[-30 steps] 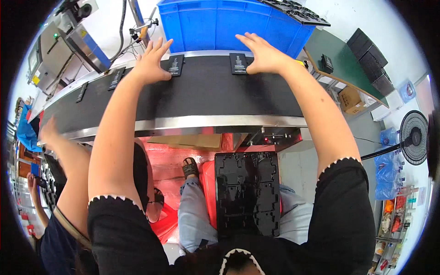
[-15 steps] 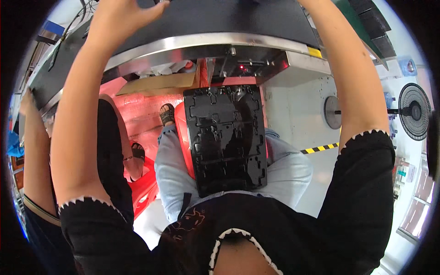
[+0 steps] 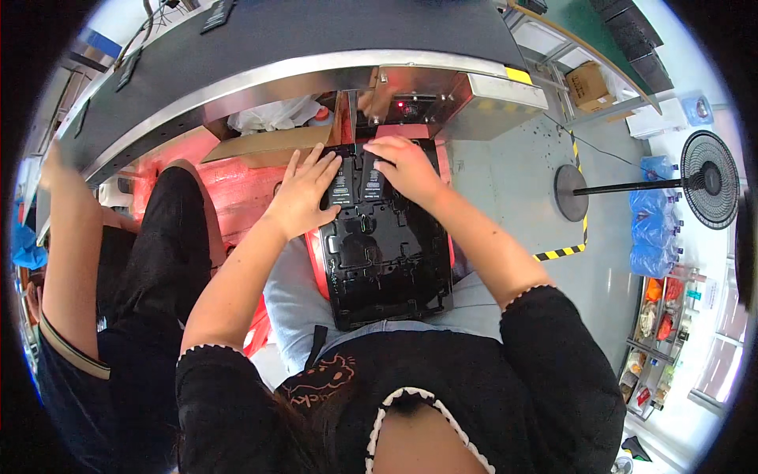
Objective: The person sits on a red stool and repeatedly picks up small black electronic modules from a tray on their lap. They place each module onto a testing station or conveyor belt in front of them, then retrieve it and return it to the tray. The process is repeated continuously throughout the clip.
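On my lap lies a black moulded plastic tray (image 3: 387, 268) with shaped recesses. At its far left recess my left hand (image 3: 304, 193) holds a flat black rectangular pack (image 3: 341, 183) with pale print, fingers along its side and far end, thumb at the near end. Beside it, a second flat black pack (image 3: 373, 182) is in the grip of my right hand (image 3: 407, 170), whose fingers bend over its far end and right side. Both packs lie at the tray's far row; whether they are fully seated I cannot tell. The nearer recesses hold nothing visible.
A dark conveyor belt (image 3: 316, 35) with a metal edge runs beyond the tray, carrying several more black packs (image 3: 217, 16). Under it stand a cardboard box (image 3: 268, 146) and a metal housing (image 3: 489, 107). A co-worker's arm (image 3: 71, 237) is at left, a fan (image 3: 711, 178) at right.
Both hands have come down and back from over the belt to the tray's far end. Two flat black packs now lie there under my hands, where the recesses showed bare before.
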Demonstrator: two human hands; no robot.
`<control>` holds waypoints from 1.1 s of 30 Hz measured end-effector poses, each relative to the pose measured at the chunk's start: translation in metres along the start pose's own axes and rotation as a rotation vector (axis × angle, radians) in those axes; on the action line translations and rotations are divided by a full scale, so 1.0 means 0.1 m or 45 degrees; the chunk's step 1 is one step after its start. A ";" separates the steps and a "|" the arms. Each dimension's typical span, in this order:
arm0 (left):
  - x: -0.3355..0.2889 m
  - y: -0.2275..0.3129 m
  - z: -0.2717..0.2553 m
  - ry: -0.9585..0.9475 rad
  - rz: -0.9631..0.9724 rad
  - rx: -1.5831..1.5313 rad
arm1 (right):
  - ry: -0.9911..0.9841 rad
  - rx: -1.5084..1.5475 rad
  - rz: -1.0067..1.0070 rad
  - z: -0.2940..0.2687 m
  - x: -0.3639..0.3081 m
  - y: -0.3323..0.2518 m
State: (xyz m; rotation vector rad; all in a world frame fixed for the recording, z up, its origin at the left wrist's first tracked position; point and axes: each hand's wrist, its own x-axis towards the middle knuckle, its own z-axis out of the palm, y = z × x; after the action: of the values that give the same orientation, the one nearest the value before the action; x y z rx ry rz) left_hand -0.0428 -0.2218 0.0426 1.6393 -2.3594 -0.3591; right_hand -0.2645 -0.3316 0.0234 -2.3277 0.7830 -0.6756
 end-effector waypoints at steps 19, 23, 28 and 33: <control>-0.10 0.55 0.54 0.106 -0.467 0.156 | -0.442 -0.354 -0.136 -0.30 -0.25 -0.65; -0.12 0.61 0.21 0.159 -0.475 0.062 | 0.211 -0.207 -0.484 -0.95 0.66 -1.13; 0.08 0.28 -0.88 0.829 0.101 -0.234 | 0.781 -0.761 -0.547 -1.42 2.11 -0.57; 0.67 -0.47 -1.87 1.229 -0.030 0.458 | -0.085 -0.787 -0.021 -1.82 2.63 -0.21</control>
State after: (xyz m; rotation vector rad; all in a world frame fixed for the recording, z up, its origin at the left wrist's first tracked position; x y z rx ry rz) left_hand 0.0386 -0.3115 0.2063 1.4697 -1.6886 0.7399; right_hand -0.1852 -0.5581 0.2356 -2.8887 1.0548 -0.3904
